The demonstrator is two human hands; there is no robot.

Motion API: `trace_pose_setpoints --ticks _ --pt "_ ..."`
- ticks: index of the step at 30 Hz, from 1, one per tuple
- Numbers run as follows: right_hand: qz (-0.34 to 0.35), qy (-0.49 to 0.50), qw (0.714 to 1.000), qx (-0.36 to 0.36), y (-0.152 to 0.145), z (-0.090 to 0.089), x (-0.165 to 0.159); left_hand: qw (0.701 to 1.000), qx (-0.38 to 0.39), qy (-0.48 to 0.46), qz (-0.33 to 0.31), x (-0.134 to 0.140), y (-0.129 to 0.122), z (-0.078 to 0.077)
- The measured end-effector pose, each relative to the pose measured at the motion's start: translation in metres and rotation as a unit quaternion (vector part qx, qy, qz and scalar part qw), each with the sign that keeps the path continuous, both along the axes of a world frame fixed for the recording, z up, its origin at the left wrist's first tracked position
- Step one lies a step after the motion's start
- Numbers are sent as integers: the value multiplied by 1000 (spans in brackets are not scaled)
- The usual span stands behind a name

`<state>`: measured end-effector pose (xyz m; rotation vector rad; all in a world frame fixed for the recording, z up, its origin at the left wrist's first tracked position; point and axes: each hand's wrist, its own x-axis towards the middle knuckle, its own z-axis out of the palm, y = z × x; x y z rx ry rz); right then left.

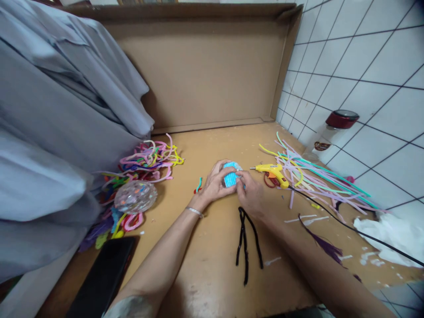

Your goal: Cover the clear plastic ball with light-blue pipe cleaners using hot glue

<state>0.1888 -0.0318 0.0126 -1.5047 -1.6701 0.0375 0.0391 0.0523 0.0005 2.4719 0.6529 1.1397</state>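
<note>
Near the middle of the table, my left hand (216,182) is curled around a small bright blue ribbed piece (231,176), perhaps made of pipe cleaners. At its right side, my right hand (249,191) pinches the edge of the same piece with thumb and fingers. Part of the piece is hidden behind my fingers. Black pipe cleaners (245,243) lie just below my right hand. A yellow glue gun (272,171) rests to the right, its nozzle pointing towards my hands. Left of my left wrist lies a short green and red bit (198,185).
Loose pipe cleaners (308,170) spread across the right, beside a red-lidded jar (326,134). A black cord (351,227) runs to the right edge near white tissue (391,236). At left are tangled pipe cleaners (150,161), a clear container (135,196), a phone (104,276) and a grey cloth (66,110).
</note>
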Motion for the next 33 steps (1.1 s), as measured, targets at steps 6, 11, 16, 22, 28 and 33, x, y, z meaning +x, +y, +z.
trace_pose_setpoints --ticks 6,11,16,22,28,33 --pt "-3 38 999 19 0 3 5 1000 -23 -7 3 -1 0 1" --pt "15 71 994 87 8 8 17 999 -27 -19 0 -2 2 -2" --pt "46 103 992 58 17 2 24 1000 -20 -16 1 -2 3 -2" --pt "60 114 991 46 20 -3 23 1000 -22 -13 -4 -1 3 -2" --pt "76 110 990 40 20 -2 22 1000 -16 -19 -14 -1 4 -3" --pt "85 137 987 21 21 -3 22 1000 -16 -17 -20 -1 4 -4"
